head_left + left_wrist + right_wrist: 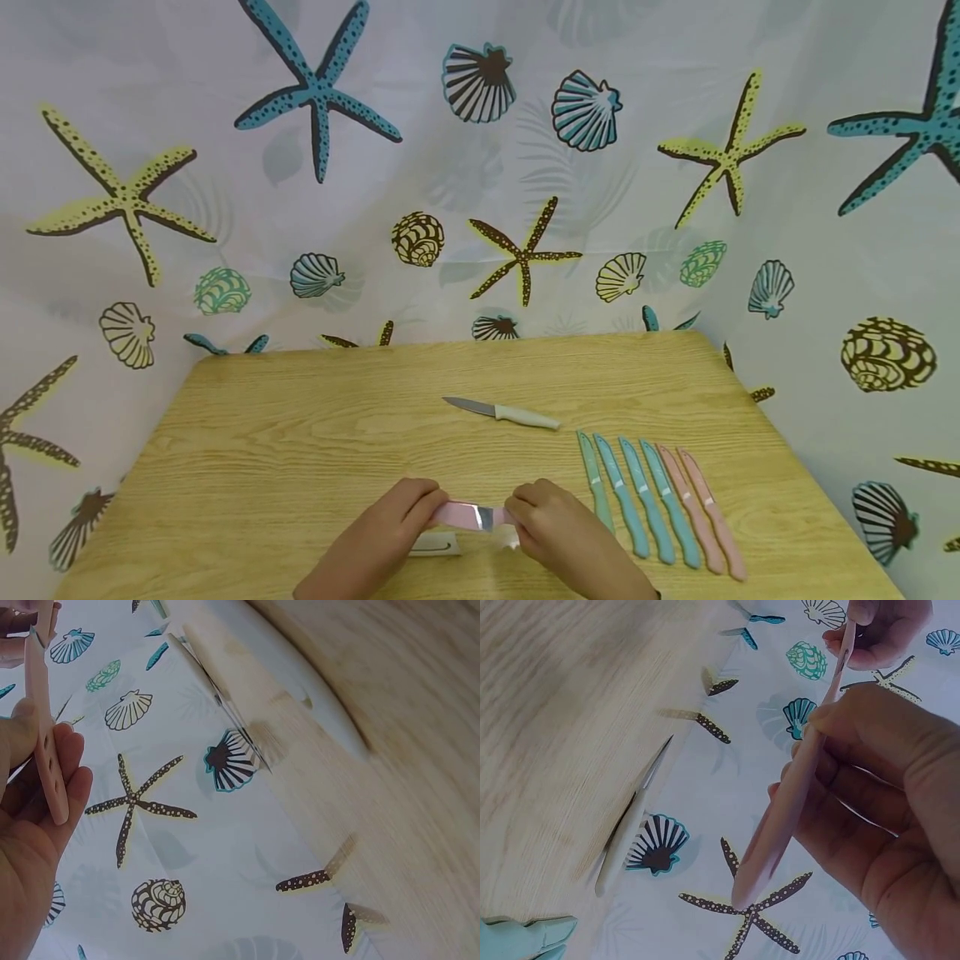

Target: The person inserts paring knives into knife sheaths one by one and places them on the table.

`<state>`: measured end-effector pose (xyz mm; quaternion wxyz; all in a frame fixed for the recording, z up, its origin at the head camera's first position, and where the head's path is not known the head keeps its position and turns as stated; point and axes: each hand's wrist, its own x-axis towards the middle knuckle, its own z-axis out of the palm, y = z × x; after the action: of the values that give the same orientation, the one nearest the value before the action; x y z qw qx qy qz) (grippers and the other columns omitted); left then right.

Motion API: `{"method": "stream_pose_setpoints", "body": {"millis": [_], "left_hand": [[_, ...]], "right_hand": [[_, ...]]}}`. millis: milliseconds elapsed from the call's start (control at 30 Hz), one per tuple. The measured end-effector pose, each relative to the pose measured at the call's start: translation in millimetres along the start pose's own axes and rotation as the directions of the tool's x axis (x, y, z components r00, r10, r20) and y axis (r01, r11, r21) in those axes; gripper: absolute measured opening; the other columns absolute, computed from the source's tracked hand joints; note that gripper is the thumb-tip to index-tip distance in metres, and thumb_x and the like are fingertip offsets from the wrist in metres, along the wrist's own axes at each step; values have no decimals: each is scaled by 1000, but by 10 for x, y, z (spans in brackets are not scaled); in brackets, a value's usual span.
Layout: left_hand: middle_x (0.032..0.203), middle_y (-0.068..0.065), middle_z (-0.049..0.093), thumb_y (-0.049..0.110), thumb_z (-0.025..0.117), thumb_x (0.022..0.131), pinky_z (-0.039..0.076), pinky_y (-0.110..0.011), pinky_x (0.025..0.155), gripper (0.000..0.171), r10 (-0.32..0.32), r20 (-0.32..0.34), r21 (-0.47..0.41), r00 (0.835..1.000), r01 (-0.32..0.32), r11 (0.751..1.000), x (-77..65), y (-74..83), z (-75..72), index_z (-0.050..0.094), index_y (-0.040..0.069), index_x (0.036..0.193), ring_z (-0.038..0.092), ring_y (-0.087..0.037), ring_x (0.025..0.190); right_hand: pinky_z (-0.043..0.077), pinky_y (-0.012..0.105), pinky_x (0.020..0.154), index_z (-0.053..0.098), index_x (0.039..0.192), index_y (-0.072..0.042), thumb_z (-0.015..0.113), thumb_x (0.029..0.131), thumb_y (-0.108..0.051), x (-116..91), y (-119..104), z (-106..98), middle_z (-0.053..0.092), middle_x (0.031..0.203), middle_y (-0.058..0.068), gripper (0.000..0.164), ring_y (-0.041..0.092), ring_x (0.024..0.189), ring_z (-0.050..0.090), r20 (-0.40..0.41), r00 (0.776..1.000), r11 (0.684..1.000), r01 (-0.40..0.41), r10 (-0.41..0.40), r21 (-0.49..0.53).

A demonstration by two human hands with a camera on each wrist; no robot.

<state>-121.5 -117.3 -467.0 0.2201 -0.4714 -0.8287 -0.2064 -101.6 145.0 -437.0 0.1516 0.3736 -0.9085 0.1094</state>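
In the head view, my left hand (393, 523) grips a pink blade sheath (455, 514) near the front of the table. My right hand (551, 527) holds a pink-handled knife, its handle (776, 825) showing below my fingers in the right wrist view. A short bare stretch of shiny blade (484, 519) shows between sheath and handle, so the blade is partly inside the sheath. The left wrist view shows slots along the sheath (51, 765), pinched between thumb and fingers. Under the hands, a white sheath (442, 544) lies on the table, partly hidden by my left hand.
A white-handled paring knife (525, 417) lies with its blade bare, pointing left, beyond my hands. To the right, several sheathed knives lie side by side: a green one (595, 482), blue ones (652, 487) and pink ones (708, 504). A shell-patterned cloth (450, 183) hangs around the wooden table (300, 433).
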Motion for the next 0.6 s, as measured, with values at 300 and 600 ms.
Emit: {"method": "stream_pose_setpoints", "body": {"millis": [300, 600], "left_hand": [[115, -1, 53, 18, 26, 107, 44, -18, 86, 36, 16, -18, 11, 1000, -16, 1000, 20, 28, 42, 55, 3, 121, 49, -10, 100], [116, -3, 53, 19, 22, 107, 44, -18, 84, 40, -7, -17, 14, 1000, 7, 1000, 0, 44, 51, 55, 2, 122, 49, -11, 100]], "right_hand": [[48, 17, 63, 68, 79, -8, 78, 69, -3, 27, -47, 13, 61, 80, -3, 15, 10, 70, 57, -32, 999, 997, 4, -6, -78], [38, 10, 57, 64, 71, -11, 76, 71, 0, 110, -84, 48, 55, 72, -7, 16, 4, 62, 45, 20, 1000, 997, 7, -5, -80]]}}
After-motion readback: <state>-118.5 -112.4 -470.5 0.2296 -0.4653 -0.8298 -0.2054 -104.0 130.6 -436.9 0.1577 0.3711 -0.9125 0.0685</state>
